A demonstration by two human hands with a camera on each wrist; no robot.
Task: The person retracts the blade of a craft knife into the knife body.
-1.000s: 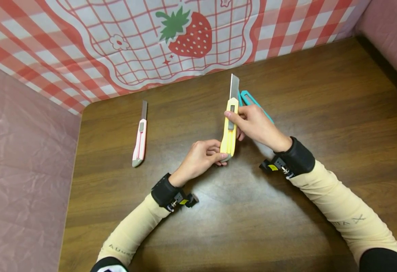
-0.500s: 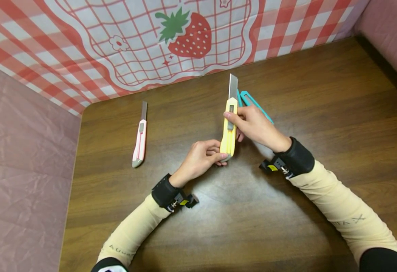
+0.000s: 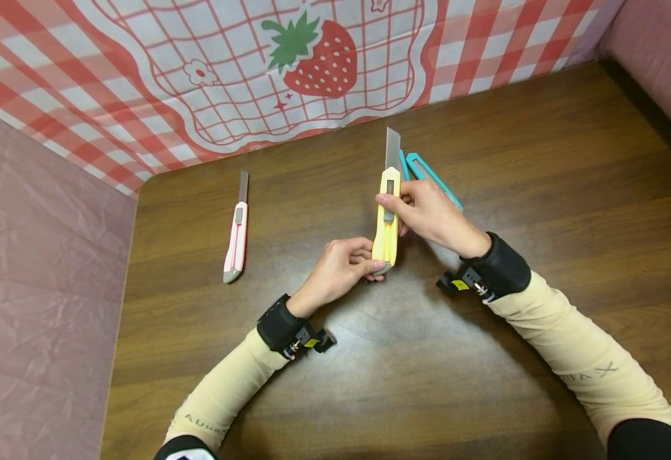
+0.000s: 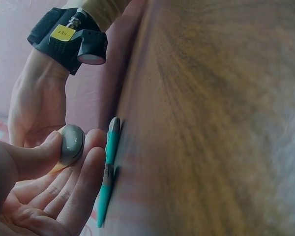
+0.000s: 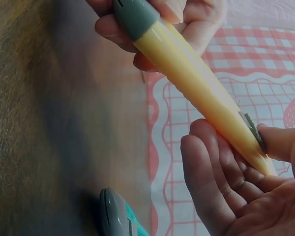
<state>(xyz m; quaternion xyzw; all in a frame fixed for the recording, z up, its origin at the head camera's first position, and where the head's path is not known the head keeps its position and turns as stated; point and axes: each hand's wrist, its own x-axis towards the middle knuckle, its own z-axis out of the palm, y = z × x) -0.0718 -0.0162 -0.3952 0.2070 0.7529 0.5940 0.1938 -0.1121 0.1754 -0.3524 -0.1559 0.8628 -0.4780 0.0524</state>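
In the head view a yellow utility knife [image 3: 385, 239] points away from the body over the table, its blade [image 3: 392, 148] extended. My left hand [image 3: 341, 265] pinches its grey end cap [image 4: 72, 144] between thumb and fingers. Higher up, my right hand [image 3: 430, 207] holds the body, thumb at the grey slider; the right wrist view shows that thumb [image 5: 280, 142] against the slider [image 5: 253, 130] and the fingers curled below. Partly hidden behind the right hand lies a teal utility knife [image 3: 436, 180], with another teal strip [image 3: 404, 165] beside it.
A pink utility knife [image 3: 236, 239] lies on the wooden table [image 3: 312, 396] at the left, its blade out. Behind the table hangs a red-and-white checked cloth [image 3: 468, 45] with a strawberry print. Pink fabric [image 3: 36, 287] borders the left and right sides.
The yellow utility knife's blade end has shifted slightly left and toward the body, and the right thumb sits a little lower on it. The left hand keeps its pinch.
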